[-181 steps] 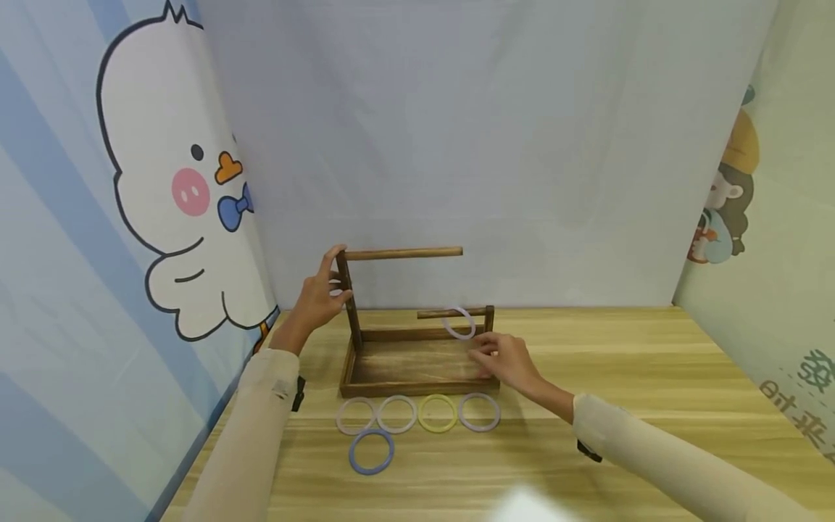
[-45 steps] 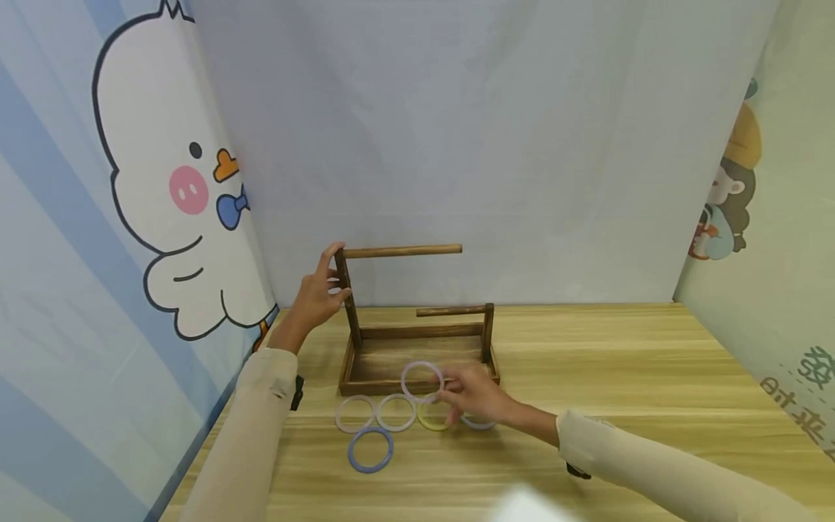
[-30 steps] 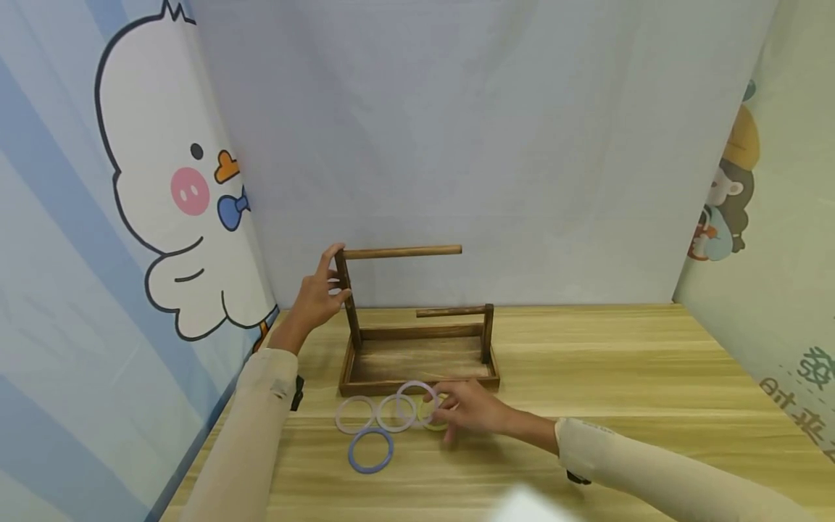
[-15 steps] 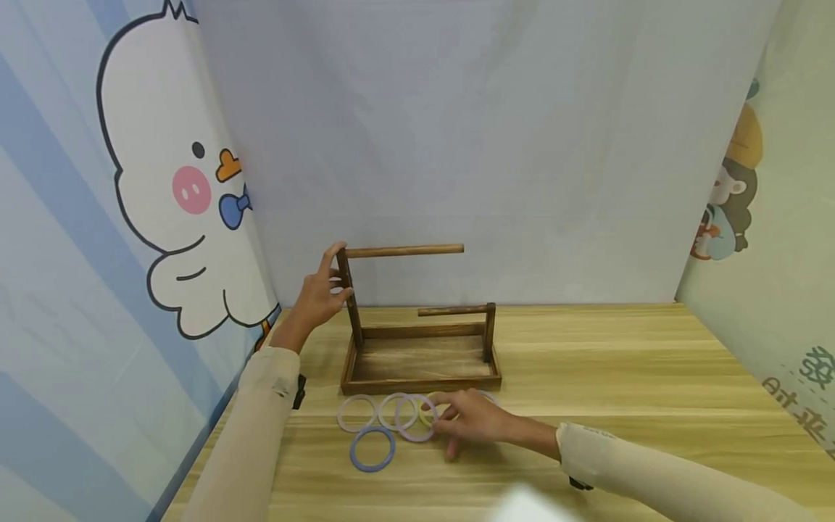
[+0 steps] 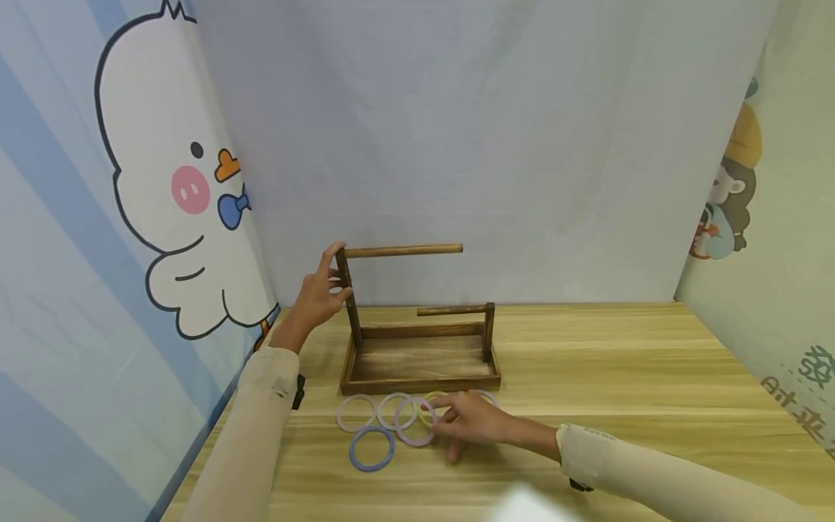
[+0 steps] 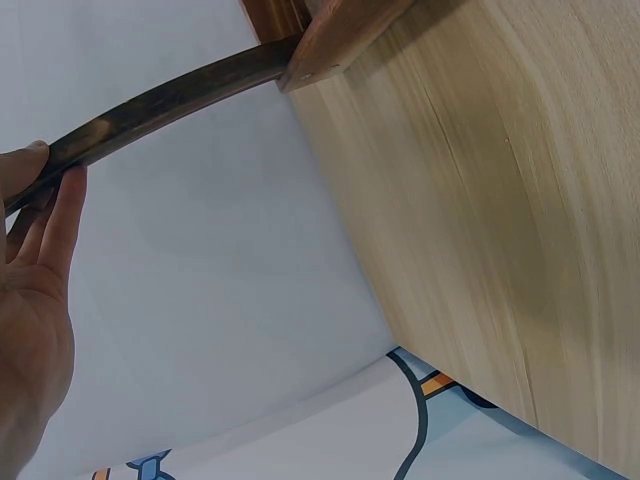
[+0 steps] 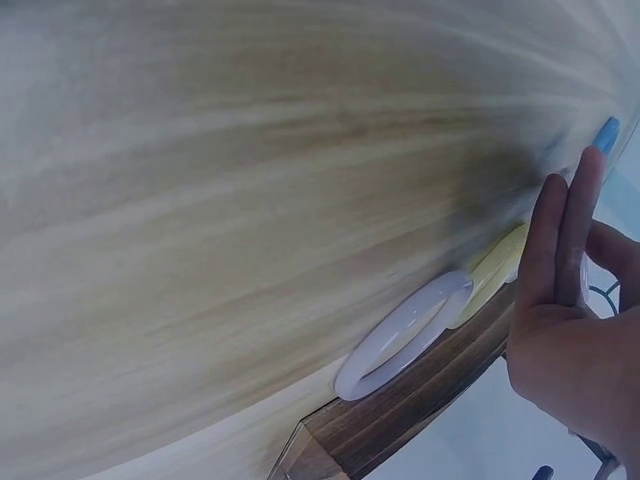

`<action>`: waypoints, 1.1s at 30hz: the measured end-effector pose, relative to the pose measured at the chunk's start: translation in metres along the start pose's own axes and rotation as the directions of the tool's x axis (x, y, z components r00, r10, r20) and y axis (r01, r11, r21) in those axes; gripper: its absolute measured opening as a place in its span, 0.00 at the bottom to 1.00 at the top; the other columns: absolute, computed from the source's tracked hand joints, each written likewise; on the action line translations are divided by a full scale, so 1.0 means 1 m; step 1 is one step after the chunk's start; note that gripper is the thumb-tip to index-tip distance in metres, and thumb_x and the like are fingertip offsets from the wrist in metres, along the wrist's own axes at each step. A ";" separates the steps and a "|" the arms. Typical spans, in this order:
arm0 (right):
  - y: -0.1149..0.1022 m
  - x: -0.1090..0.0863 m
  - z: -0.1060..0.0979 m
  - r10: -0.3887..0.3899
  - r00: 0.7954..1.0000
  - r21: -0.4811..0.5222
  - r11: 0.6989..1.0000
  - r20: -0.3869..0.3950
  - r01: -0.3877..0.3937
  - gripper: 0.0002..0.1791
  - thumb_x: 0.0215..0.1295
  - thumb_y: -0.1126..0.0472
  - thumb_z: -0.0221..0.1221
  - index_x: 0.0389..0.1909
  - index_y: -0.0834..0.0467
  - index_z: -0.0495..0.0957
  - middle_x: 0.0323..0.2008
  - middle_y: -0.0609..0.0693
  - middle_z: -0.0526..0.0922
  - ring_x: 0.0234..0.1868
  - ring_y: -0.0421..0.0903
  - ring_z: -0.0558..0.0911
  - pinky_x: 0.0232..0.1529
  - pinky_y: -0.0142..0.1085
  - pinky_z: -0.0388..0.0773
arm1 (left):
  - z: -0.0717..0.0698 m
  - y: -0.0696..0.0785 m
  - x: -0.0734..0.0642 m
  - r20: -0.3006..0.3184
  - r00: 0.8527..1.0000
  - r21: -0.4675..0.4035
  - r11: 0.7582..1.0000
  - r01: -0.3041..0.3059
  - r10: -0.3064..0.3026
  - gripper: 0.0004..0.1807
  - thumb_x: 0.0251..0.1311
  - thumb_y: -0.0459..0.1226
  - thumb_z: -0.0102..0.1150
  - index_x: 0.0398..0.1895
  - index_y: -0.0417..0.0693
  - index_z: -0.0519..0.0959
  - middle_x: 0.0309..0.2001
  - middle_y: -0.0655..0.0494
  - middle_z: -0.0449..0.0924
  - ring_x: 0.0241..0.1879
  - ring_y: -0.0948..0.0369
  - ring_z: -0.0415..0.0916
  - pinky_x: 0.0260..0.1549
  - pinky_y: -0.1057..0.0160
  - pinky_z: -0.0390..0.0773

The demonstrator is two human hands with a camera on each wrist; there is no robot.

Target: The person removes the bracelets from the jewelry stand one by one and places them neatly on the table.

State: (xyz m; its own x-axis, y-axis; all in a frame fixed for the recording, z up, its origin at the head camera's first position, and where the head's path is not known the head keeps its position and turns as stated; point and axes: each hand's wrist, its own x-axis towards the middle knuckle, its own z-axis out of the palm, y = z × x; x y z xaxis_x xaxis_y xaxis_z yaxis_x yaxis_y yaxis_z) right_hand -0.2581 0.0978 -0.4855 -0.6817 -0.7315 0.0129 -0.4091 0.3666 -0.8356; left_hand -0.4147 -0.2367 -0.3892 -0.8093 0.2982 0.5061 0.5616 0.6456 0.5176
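My left hand (image 5: 317, 296) grips the tall post (image 5: 353, 319) of a dark wooden stand near its top, thumb on one side and fingers on the other. In the right wrist view, my right hand (image 7: 575, 330) reaches low across the table. Its thumb and fingers pinch the right side of a lilac ring (image 5: 414, 444), low over the tabletop. This ring overlaps a whitish ring (image 5: 396, 395) and lies beside a yellow ring (image 5: 433, 394), partly covered by the hand. Another pale lilac ring (image 7: 365, 372) lies behind the hand.
A pale pink ring (image 5: 355, 431) and a blue ring (image 5: 372, 469) lie at the left. The stand has a tray base (image 5: 420, 388), an upper rod (image 5: 404, 251) and a lower rod (image 5: 451, 312), both bare. A hanging cloth (image 5: 457, 145) backs the table.
The lilac ring hung on the lower rod; my right hand has brought it off and down to the row of rings in front of the tray. My left hand has stayed on the post.
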 end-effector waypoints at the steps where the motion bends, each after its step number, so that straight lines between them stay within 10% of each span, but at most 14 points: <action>1: -0.001 0.000 0.000 0.006 1.000 0.013 1.000 0.000 -0.006 0.29 0.73 0.64 0.62 0.69 0.74 0.69 0.39 0.57 0.91 0.21 0.40 0.88 0.33 0.31 0.89 | 0.000 0.000 0.000 0.000 1.000 0.003 1.000 -0.001 0.001 0.52 0.65 0.24 0.66 0.83 0.62 0.47 0.54 0.29 0.80 0.53 0.37 0.83 0.49 0.43 0.88; 12: -0.003 -0.001 0.004 0.008 0.999 0.116 0.993 0.033 -0.011 0.30 0.73 0.67 0.62 0.70 0.77 0.65 0.37 0.59 0.91 0.24 0.58 0.89 0.29 0.36 0.89 | 0.000 0.002 -0.002 -0.003 1.000 0.014 1.000 0.004 -0.004 0.53 0.65 0.25 0.67 0.83 0.65 0.47 0.54 0.29 0.81 0.53 0.37 0.83 0.48 0.42 0.87; 33: -0.002 0.001 0.008 0.093 0.983 0.090 0.993 -0.156 -0.080 0.23 0.69 0.67 0.67 0.62 0.72 0.76 0.31 0.56 0.90 0.19 0.48 0.88 0.26 0.35 0.88 | -0.001 0.001 -0.001 -0.006 1.000 0.004 1.000 -0.007 0.007 0.53 0.64 0.24 0.67 0.82 0.65 0.47 0.54 0.29 0.81 0.53 0.37 0.84 0.48 0.43 0.88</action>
State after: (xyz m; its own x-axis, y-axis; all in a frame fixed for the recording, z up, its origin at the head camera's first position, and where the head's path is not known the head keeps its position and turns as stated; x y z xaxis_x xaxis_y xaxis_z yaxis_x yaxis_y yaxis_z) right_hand -0.2529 0.0921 -0.4882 -0.8030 -0.5956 0.0206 -0.2971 0.3701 -0.8802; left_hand -0.4136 -0.2370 -0.3886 -0.8040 0.2986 0.5143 0.5668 0.6464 0.5107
